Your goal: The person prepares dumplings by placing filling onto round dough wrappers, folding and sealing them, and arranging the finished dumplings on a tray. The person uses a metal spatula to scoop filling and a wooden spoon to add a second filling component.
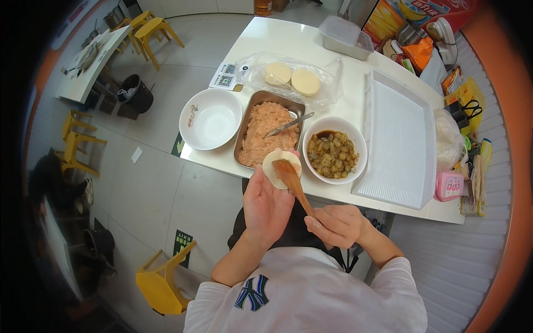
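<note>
On the fingers and palm of my left hand (pixel 266 208) lies a round dough wrapper (pixel 272 180). My right hand (pixel 335 224) grips the handle of a wooden spatula (pixel 293 183), whose broad end rests over the wrapper. A little pinkish filling shows at the wrapper's right side. Just beyond is a rectangular metal pan (pixel 237 152) of pink minced filling (pixel 262 129), with a metal utensil (pixel 289 125) lying in it. To its right stands a white bowl (pixel 362 160) holding chopped, shiny, greenish-brown pieces (pixel 333 154) in dark liquid. An empty white bowl (pixel 211 119) sits left of the pan.
Stacked wrappers (pixel 305 82) lie in a clear plastic bag (pixel 333 89) behind the pan. A white ribbed tray (pixel 399 141) covers the table's right side. Farther back is a lidded container (pixel 347 38). Scissors (pixel 472 109) and a pink box (pixel 449 185) are at the right edge. A yellow stool (pixel 162 287) stands lower left.
</note>
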### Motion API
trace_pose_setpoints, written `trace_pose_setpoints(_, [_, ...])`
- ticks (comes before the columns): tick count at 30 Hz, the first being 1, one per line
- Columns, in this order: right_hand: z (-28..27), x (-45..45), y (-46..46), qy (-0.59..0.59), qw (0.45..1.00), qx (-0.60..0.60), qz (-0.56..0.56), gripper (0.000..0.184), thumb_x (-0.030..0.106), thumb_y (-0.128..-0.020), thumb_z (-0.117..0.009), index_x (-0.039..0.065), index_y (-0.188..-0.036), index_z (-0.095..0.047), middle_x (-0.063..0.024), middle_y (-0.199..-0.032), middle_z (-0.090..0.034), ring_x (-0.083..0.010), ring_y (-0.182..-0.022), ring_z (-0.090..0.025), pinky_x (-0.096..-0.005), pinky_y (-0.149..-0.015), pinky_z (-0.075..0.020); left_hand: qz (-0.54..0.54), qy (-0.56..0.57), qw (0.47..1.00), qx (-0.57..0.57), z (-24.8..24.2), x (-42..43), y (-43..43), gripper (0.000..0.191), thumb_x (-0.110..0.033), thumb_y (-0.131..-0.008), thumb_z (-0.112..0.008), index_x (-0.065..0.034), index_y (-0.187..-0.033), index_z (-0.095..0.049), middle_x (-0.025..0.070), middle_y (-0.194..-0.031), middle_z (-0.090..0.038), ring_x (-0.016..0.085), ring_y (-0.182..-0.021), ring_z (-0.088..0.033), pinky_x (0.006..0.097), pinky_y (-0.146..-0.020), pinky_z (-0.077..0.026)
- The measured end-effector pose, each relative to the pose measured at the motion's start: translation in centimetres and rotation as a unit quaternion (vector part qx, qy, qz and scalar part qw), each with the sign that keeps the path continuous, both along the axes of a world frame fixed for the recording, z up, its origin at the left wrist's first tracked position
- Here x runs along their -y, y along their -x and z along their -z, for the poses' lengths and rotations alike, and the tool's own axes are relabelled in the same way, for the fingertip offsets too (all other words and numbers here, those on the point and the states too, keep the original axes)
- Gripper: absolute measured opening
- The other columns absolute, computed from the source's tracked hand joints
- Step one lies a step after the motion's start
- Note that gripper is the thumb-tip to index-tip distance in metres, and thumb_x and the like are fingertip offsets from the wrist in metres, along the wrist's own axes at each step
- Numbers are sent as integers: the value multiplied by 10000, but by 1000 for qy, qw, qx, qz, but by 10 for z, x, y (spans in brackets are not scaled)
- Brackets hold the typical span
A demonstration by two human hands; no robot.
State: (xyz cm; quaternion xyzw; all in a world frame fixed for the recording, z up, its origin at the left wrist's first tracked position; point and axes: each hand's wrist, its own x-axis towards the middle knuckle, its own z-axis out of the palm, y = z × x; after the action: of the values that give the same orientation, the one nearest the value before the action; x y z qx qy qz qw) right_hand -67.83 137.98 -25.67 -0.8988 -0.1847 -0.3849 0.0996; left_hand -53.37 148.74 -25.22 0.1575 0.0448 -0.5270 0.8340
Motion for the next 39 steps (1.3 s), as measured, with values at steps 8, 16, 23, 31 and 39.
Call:
trace_pose_setpoints(8, [-2,-2,-2,-35,999,-2,-10,263,29,-729,-721,-35,-975,-656,-123,-849,-626,-201,-619,-626,-271,-511,-512,-5,-3,1000,9,1,-2,0,471,-314,-1027,-233,-32,-1384,-355,148,-1420,-409,242,-1311,-387,383,-1095,-291])
trace_pose_setpoints(16, [-25,11,17,-191,982,-10,-5,116,34,-791,-668,37,-900,-628,-106,-811,-663,-222,-608,-658,-297,-502,-519,-29,45,999,-1,1,-1,-6,490,-276,-1011,-265,9,-1409,-297,206,-1451,-349,284,-1362,-338,411,-1122,-296])
trace_pose_setpoints(23, [-27,76,19,-114,973,-92,178,274,71,-712,-753,51,-971,-666,-73,-819,-659,-255,-687,-618,-307,-535,-491,-14,47,999,9,0,-9,-17,503,-258,-997,-300,28,-1410,-272,239,-1445,-335,342,-1346,-351,446,-1125,-307])
trace_pose_setpoints(31, [-29,90,23,-12,938,-280,204,435,224,-642,-791,131,-1047,-663,-54,-994,-576,-263,-966,-524,-386,-830,-438,-20,102,993,-54,6,-20,-28,487,-246,-1002,-295,10,-1416,-286,230,-1463,-314,345,-1363,-325,493,-1135,-268])
trace_pose_setpoints(39, [-97,70,2,-11,892,-414,183,718,356,-634,-775,146,-1284,-550,-90,-1133,-516,-300,-1054,-442,-426,-931,-368,-114,128,983,-65,10,-54,-60,486,-239,-1006,-274,26,-1414,-278,223,-1450,-330,342,-1368,-313,482,-1134,-282])
